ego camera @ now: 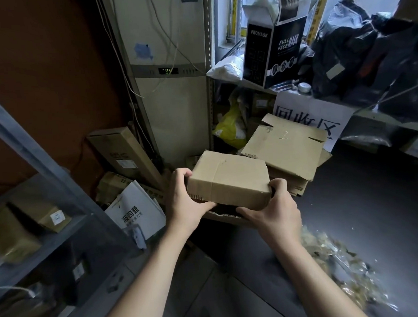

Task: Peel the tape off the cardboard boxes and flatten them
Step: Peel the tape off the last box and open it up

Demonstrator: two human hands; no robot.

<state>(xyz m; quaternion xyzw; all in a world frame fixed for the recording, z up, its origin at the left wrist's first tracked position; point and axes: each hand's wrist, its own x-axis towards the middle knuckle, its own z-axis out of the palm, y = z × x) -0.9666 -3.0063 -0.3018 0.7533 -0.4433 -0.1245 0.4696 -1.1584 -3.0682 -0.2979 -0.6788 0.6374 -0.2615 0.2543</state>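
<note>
We hold a brown cardboard box (228,179) up in front of us. Our left hand (186,196) is curled around its left end with fingers over the top edge, and our right hand (272,213) grips its near right corner, thumb on top and fingers underneath. Just behind the box to the right lies a stack of flattened cardboard (285,144) with a white paper sign (332,116) beyond it; left of the box leans a white printed bag (135,209), and below it to the right a heap of crumpled clear tape (336,253) lies on the floor (365,210).
</note>
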